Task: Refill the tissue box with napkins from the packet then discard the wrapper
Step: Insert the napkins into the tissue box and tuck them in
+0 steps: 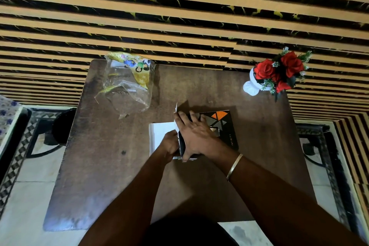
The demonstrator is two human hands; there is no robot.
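A black tissue box with orange triangles lies at the middle of the brown table. A white stack of napkins juts from its open left end. My right hand lies flat over the box's left part, fingers spread, holding it down. My left hand is closed on the napkins at the box's opening. A white flap stands up by my right fingertips. The clear plastic wrapper, printed yellow with cartoon figures, lies crumpled at the table's back left, away from both hands.
A white vase with red roses stands at the table's back right. A striped black and tan wall rises behind the table. A dark round bin sits on the patterned floor left of the table.
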